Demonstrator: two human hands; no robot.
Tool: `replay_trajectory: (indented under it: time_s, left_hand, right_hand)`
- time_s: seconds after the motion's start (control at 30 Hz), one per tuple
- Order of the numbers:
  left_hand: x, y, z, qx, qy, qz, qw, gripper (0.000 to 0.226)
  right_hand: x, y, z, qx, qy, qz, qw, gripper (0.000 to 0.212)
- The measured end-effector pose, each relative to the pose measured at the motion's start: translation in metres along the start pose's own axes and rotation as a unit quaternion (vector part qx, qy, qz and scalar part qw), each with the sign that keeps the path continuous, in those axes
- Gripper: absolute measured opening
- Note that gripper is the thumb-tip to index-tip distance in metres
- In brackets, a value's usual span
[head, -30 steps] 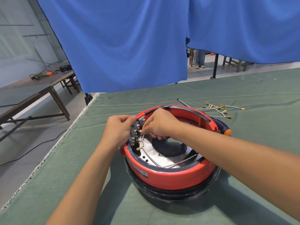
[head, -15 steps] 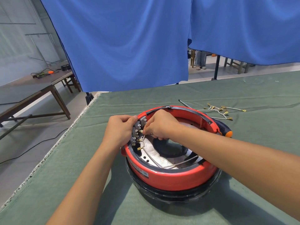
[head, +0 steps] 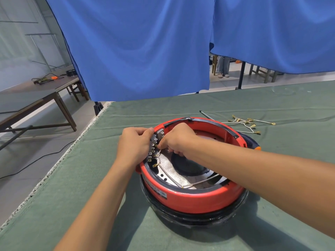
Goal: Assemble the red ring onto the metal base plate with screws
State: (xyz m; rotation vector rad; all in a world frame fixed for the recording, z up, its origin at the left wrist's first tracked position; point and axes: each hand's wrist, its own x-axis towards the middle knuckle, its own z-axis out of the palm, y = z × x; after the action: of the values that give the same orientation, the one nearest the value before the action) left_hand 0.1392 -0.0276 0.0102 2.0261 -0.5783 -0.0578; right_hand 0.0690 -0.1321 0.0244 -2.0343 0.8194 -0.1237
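Two hands busy at the red ring, no screws in yet

Both hands work at the far-left side of the red ring (head: 195, 198), which already sits over the metal base plate (head: 169, 170). The left hand (head: 134, 147) grips the ring's edge by the terminal strip (head: 154, 147). The right hand (head: 176, 140) seems to pinch a thin wire (head: 159, 153), though it is hard to see. A screwdriver (head: 251, 142) lies behind the ring, so screwing is likely still to come.

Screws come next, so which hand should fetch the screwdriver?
Probably right: the screwdriver lies behind the red ring on that side. The left hand grips the rim, steadying it; the right hand is nearer.
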Motion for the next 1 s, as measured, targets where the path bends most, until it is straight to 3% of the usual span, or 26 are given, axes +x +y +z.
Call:
replay_trajectory:
  time_s: [0.17, 0.37, 0.57, 0.73, 1.0]
  left_hand:
    - [0.0, 0.005, -0.001, 0.095, -0.012, 0.013, 0.995, 0.042]
    - [-0.003, 0.008, -0.009, 0.21, 0.063, 0.032, 0.975, 0.043]
    - [-0.006, 0.013, -0.015, 0.219, -0.015, 0.036, 0.975, 0.042]
    - [-0.009, 0.009, -0.007, 0.261, -0.01, 0.038, 0.965, 0.039]
    - [-0.009, 0.009, -0.011, 0.211, -0.022, 0.037, 0.977, 0.043]
  right_hand:
    - [0.0, 0.004, 0.001, -0.045, 0.021, -0.052, 0.997, 0.019]
    - [-0.005, 0.01, -0.002, -0.12, 0.049, -0.131, 0.983, 0.012]
    - [-0.009, 0.007, 0.0, -0.175, 0.058, -0.157, 0.97, 0.011]
    - [-0.01, 0.005, 0.002, -0.182, 0.065, -0.161, 0.968, 0.007]
    - [-0.006, 0.008, 0.003, -0.141, 0.048, -0.146, 0.978, 0.013]
